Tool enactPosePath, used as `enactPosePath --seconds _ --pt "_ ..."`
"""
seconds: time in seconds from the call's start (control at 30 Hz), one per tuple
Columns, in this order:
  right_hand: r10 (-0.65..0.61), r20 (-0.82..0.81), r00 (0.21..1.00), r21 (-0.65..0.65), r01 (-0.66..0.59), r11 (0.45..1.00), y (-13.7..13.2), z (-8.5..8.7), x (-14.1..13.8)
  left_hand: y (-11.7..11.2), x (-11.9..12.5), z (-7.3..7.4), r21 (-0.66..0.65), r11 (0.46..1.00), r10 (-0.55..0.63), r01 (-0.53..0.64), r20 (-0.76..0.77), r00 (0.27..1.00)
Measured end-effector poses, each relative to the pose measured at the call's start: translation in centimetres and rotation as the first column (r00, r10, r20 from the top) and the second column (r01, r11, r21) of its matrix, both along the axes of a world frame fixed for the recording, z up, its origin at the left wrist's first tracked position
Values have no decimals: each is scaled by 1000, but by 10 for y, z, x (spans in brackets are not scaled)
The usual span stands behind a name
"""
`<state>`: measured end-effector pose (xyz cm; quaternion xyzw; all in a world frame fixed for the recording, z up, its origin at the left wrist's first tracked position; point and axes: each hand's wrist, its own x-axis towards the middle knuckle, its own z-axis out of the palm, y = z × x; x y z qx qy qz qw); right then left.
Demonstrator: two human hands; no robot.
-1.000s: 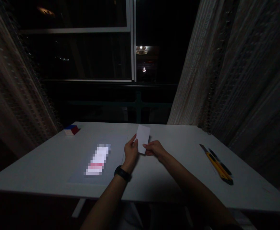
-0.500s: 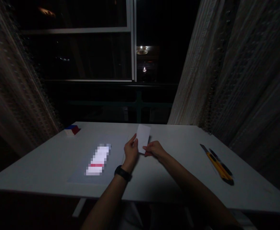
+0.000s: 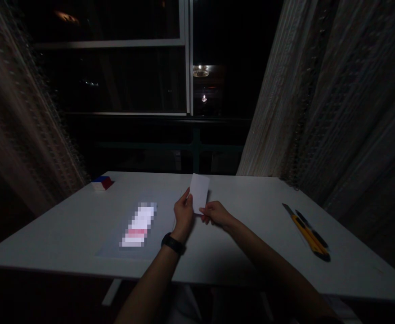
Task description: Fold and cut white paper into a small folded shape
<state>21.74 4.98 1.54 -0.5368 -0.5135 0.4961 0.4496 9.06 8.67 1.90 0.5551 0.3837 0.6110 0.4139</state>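
A small white rectangle of paper, perhaps folded, is held up off the table between both hands. My left hand, with a dark watch on its wrist, grips the paper's left edge, thumb on the near face. At the lower right corner, my right hand pinches the paper between thumb and fingers. The paper's far side and the fingertips behind it are hidden.
On the white table, a bright blurred screen lies on a pale sheet at left. A coloured cube sits back left. At right lie a yellow utility knife and a dark pen. Curtains flank the window.
Both hands and the paper have shifted slightly left. My right hand has tilted a little at the paper's lower corner. Everything on the table stays where it was.
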Motion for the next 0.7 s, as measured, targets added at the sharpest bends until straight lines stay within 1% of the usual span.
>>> enactPosePath --seconds 0.1,0.27,0.37,0.5,0.7 --pt "-7 51 999 30 6 1000 -2 3 -1 1 0 -1 -3 1000 -3 3 -2 1000" --pt "77 50 996 31 -79 996 -5 7 -3 1 0 -2 -7 1000 19 -18 28 999" --pt "109 33 994 46 -110 993 -5 5 -3 2 -1 -2 6 999 37 -37 35 999" --pt "108 -1 994 80 -107 991 -3 1 -1 2 0 -3 17 999 39 -39 25 999" --pt "154 26 988 59 -155 986 -2 0 1 3 0 -5 4 1000 28 -28 20 999"
